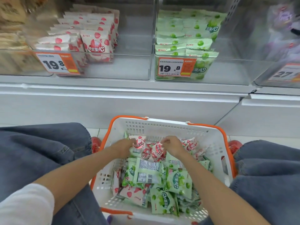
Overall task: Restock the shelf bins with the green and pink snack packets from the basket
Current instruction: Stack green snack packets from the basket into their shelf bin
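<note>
Left hand [124,146] blurred, perhaps gripping pink packet [139,145]; purple packets [283,18] top right blurred.

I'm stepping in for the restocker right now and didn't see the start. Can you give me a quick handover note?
The left hand is in the basket, gripping a pink packet.
The right hand pinches a second pink packet beside it.
The green packets are heaped at the basket's near side, with more pink ones at the far side.
Done: the pink bin and the green bin each hold some packets.
Left: most of the basket's load.
</note>
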{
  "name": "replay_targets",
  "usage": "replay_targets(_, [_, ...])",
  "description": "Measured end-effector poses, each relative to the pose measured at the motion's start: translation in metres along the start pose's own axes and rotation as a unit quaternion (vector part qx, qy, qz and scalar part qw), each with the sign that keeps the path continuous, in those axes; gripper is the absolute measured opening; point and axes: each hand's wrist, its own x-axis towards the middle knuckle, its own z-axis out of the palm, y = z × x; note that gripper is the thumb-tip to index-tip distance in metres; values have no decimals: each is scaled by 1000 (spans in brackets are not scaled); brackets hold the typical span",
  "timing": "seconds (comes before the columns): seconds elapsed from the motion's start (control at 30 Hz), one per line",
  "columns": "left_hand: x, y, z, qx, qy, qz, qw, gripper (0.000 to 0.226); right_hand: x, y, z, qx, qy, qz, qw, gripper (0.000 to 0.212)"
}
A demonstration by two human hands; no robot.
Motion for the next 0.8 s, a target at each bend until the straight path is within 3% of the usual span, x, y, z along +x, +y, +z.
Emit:
replay_targets(0.1, [-1,21,-41,-108,67,7,992,33,-2,-22,-9,48,-11,-34,998,22])
replay_targets(0.2, [-5,41,-80,-198,66,25,978,27,-16,-57,-22,102,-70,-68,990,57])
replay_targets(0.3, [-8,60,-103,-320,121,33,939,9,-30,-84,-49,164,-40,-99,981,36])
replay_targets(0.43, [-14,107,-122,-465,221,50,856,41,-47,-103,-93,233,-7,-111,966,24])
replay_targets(0.57, [-26,170,-151,-436,406,40,802,41,-72,-124,-136,225,-2,-139,964,42])
replay_targets(0.63, [-35,197,-167,-400,463,46,790,41,-84,-131,-158,208,-6,-163,964,19])
replay_targets(0.67, [-36,207,-176,-387,479,51,786,44,-89,-134,-169,206,-5,-177,962,10])
replay_targets(0.73, [-37,224,-195,-380,493,47,781,55,-95,-139,-189,218,8,-198,956,11])
replay_targets(0.8, [-35,237,-214,-379,496,35,781,67,-96,-144,-206,240,22,-212,947,28])
